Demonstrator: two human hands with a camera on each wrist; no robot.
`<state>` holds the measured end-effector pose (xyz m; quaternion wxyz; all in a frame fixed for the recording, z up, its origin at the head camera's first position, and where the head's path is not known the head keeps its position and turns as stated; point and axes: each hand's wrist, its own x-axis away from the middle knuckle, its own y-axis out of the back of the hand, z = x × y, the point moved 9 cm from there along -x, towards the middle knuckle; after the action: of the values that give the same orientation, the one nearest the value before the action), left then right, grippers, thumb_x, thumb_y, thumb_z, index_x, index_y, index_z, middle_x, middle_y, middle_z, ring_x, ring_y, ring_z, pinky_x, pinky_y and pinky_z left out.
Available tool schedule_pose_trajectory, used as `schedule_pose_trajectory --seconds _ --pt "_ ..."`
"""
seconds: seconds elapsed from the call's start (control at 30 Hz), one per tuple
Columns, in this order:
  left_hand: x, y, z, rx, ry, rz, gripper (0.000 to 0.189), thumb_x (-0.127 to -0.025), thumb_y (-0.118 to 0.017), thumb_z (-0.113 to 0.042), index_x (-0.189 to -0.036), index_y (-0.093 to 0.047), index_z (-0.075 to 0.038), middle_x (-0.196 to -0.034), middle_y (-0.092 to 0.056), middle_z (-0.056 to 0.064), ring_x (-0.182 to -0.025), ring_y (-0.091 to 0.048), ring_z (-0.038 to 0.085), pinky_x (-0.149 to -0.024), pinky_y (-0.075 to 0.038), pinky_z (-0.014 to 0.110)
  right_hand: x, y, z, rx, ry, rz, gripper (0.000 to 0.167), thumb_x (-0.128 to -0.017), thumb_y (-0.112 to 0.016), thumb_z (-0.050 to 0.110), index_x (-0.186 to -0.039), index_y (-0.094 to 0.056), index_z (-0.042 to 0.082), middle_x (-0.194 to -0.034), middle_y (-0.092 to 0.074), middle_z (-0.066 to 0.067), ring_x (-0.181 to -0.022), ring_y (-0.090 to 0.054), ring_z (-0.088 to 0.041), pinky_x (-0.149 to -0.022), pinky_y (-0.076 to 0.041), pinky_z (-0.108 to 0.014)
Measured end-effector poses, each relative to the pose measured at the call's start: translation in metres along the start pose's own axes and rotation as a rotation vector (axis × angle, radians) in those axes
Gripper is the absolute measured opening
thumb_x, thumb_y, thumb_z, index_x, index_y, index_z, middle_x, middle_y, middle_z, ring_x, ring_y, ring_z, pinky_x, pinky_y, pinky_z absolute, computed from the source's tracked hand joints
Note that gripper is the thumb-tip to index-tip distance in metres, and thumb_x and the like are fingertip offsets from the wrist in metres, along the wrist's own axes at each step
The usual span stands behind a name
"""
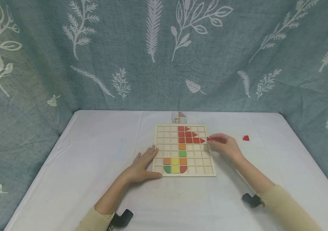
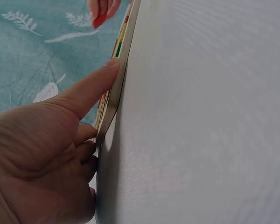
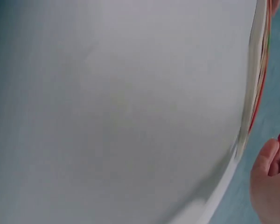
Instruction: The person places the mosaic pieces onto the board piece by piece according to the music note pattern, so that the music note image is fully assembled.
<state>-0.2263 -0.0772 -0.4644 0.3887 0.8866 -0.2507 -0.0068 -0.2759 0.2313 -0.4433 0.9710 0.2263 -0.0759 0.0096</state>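
A pale wooden grid board [image 1: 198,161] lies on the table with colored pieces set in its cells. Red squares and triangles fill its upper rows, with orange, green and yellow pieces below. My left hand [image 1: 142,167] rests at the board's lower left corner, fingers spread and thumb [image 2: 100,77] along the near edge. At the right edge, my right hand [image 1: 225,146] pinches a small red piece [image 1: 208,139] between thumb and fingertips. That piece also shows below the fingers in the left wrist view; its shape is mostly hidden by the fingers.
A loose red quarter-round piece [image 1: 246,138] lies on the white tablecloth [image 1: 109,141], right of my right hand. Behind the board stands a small clear-edged card [image 1: 179,117] with a colored grid pattern. A blue-green leaf-print curtain [image 1: 164,80] hangs beyond the table.
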Motion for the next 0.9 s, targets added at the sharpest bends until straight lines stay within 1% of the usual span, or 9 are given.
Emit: schedule_pose_trajectory --seconds 0.1,0.2,0.33,0.5,0.6,0.7,0.8,0.9 --pt "-0.001 0.000 0.001 0.001 -0.003 0.000 0.099 -0.080 -0.078 -0.042 -0.155 -0.023 -0.006 -0.163 -0.010 0.008 -0.149 -0.003 0.024 -0.119 0.007 0.047 0.003 -0.021 0.010 0.015 0.016 0.049 0.045 -0.086 -0.075 0.035 -0.121 -0.066 0.008 -0.113 -0.069 -0.008 -0.105 -0.062 -0.021 -0.093 -0.047 -0.035" --pt "-0.001 0.000 0.002 0.000 -0.005 0.001 0.099 -0.080 -0.078 -0.042 -0.155 -0.023 -0.006 -0.163 -0.010 0.008 -0.149 -0.002 0.024 -0.119 0.007 0.047 0.006 -0.044 0.022 0.033 0.043 0.105 0.038 -0.085 -0.076 0.032 -0.116 -0.069 0.011 -0.107 -0.070 -0.004 -0.101 -0.063 -0.019 -0.089 -0.049 -0.035" --pt "0.000 0.001 0.001 -0.002 -0.008 0.002 0.100 -0.080 -0.078 -0.041 -0.155 -0.023 -0.006 -0.163 -0.010 0.008 -0.149 -0.003 0.024 -0.118 0.007 0.048 0.006 -0.073 0.037 0.094 0.110 0.174 0.027 -0.083 -0.079 0.028 -0.106 -0.072 0.016 -0.099 -0.071 0.002 -0.092 -0.065 -0.016 -0.081 -0.052 -0.033" --pt "0.001 0.002 0.000 0.002 -0.013 0.010 0.098 -0.081 -0.077 -0.041 -0.155 -0.023 -0.006 -0.163 -0.010 0.008 -0.149 -0.003 0.025 -0.118 0.007 0.048 0.005 -0.102 0.053 0.223 0.226 0.230 0.019 -0.080 -0.081 0.028 -0.095 -0.073 0.021 -0.087 -0.069 0.009 -0.081 -0.063 -0.012 -0.073 -0.052 -0.031" --pt "0.002 0.002 -0.002 0.006 -0.018 0.013 0.097 -0.082 -0.077 -0.040 -0.155 -0.023 -0.005 -0.163 -0.010 0.009 -0.149 -0.002 0.025 -0.118 0.007 0.048 0.004 -0.114 0.061 0.289 0.294 0.245 0.015 -0.080 -0.081 0.026 -0.092 -0.073 0.020 -0.082 -0.067 0.010 -0.077 -0.061 -0.011 -0.070 -0.052 -0.031" --pt "0.002 0.003 -0.003 0.008 -0.021 0.014 0.097 -0.082 -0.077 -0.040 -0.155 -0.023 -0.005 -0.163 -0.011 0.009 -0.149 -0.002 0.025 -0.118 0.007 0.048 0.003 -0.121 0.067 0.346 0.354 0.243 0.013 -0.081 -0.080 0.023 -0.090 -0.072 0.020 -0.080 -0.066 0.010 -0.076 -0.059 -0.011 -0.070 -0.052 -0.029" --pt "0.002 0.003 -0.004 0.011 -0.024 0.016 0.097 -0.082 -0.077 -0.039 -0.155 -0.023 -0.005 -0.163 -0.011 0.010 -0.149 -0.002 0.026 -0.118 0.007 0.048 0.003 -0.126 0.071 0.380 0.405 0.246 0.012 -0.081 -0.080 0.021 -0.090 -0.072 0.019 -0.082 -0.067 0.011 -0.077 -0.059 -0.009 -0.072 -0.051 -0.028" --pt "0.002 0.004 -0.004 0.009 -0.027 0.014 0.097 -0.082 -0.077 -0.039 -0.155 -0.023 -0.004 -0.162 -0.011 0.010 -0.149 -0.003 0.026 -0.118 0.006 0.049 0.004 -0.129 0.075 0.384 0.445 0.256 0.011 -0.082 -0.079 0.020 -0.091 -0.073 0.018 -0.084 -0.068 0.012 -0.080 -0.060 -0.009 -0.074 -0.052 -0.029"
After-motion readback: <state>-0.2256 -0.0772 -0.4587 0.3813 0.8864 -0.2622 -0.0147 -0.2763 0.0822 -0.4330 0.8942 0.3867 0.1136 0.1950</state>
